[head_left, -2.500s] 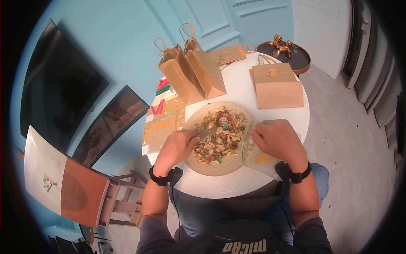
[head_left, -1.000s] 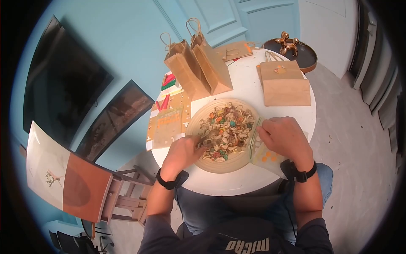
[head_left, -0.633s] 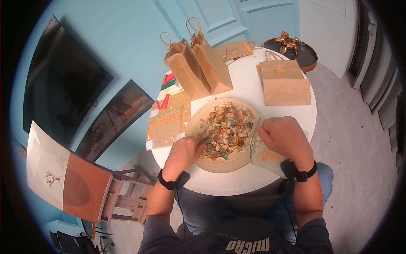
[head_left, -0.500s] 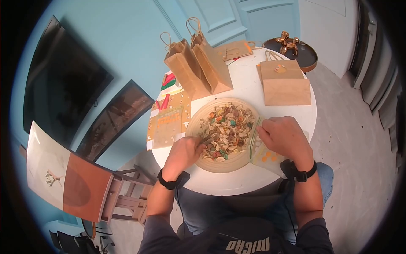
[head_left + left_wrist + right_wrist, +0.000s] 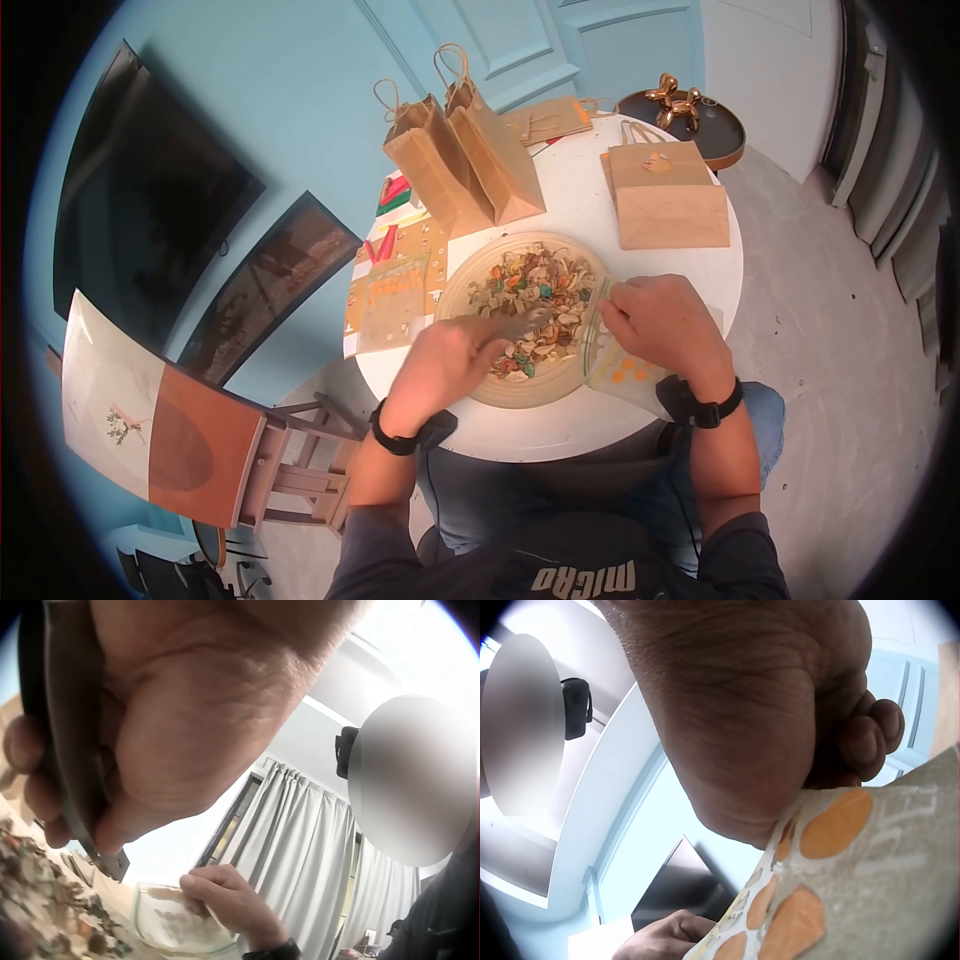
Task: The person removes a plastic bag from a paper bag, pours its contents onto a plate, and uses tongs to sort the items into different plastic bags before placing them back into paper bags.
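Note:
In the head view my left hand (image 5: 448, 362) is over the left side of a round beige plate (image 5: 530, 396). Its fingers grip a dark metal tool (image 5: 71, 712), whose far end hangs over the dried flowers and petals (image 5: 540, 268) heaped on the plate. At the plate's right edge, my right hand (image 5: 668, 322) pinches the upper rim of a clear zip bag (image 5: 618, 362) with orange print. The bag slants, its green-edged mouth facing the plate. In the left wrist view, pale pieces show in the bag (image 5: 176, 926); its print fills the right wrist view.
Two tall paper bags (image 5: 440, 175) stand behind the plate on the white round table (image 5: 570, 175). Another paper bag (image 5: 672, 215) is at the right rear. A second zip bag (image 5: 395, 300) lies left on patterned paper, near red pieces (image 5: 382, 243).
My left hand has moved right over the plate, and the tool reaches further across the petals. The right hand still pinches the bag in nearly the same place. The head view has shifted slightly.

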`<move>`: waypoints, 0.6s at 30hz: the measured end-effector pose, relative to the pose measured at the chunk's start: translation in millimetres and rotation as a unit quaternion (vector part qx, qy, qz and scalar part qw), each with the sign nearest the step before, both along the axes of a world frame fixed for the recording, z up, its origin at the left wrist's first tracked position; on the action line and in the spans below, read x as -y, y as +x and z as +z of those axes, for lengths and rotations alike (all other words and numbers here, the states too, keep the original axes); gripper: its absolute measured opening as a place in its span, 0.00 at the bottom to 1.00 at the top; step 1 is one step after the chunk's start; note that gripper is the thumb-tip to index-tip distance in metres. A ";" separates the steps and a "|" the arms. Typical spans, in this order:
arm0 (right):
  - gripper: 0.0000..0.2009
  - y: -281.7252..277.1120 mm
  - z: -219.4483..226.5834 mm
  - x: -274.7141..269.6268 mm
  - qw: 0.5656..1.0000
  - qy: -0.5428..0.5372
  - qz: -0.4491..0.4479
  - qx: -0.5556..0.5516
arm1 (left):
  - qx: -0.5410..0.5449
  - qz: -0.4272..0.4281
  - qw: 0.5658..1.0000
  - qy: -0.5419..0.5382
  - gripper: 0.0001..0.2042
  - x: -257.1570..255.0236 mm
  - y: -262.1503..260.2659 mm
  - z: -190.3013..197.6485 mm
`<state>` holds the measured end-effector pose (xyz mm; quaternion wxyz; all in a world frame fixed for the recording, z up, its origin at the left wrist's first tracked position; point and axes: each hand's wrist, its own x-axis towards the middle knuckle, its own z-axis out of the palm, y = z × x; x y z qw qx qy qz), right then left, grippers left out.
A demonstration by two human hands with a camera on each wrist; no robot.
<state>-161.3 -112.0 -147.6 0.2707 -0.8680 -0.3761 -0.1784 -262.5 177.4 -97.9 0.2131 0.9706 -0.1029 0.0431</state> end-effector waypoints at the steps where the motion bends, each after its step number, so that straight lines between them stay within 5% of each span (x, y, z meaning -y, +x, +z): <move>1: 0.18 0.3 0.2 0.2 1.000 -0.001 -0.001 0.000 | 0.003 -0.018 1.000 -0.009 0.11 9.3 -0.5 0.5; 5: 0.19 1.5 2.7 1.7 1.000 0.002 -0.002 -0.001 | 0.003 -0.048 0.998 -0.051 0.15 31.8 -8.9 7.4; 12: 0.19 0.5 1.8 4.3 1.000 0.003 -0.003 -0.005 | 0.018 0.072 0.994 0.085 0.15 -23.9 8.9 -19.9; 18: 0.19 -1.0 2.6 5.3 1.000 0.003 -0.006 -0.004 | -0.068 0.114 0.989 0.069 0.18 -35.4 30.3 -38.2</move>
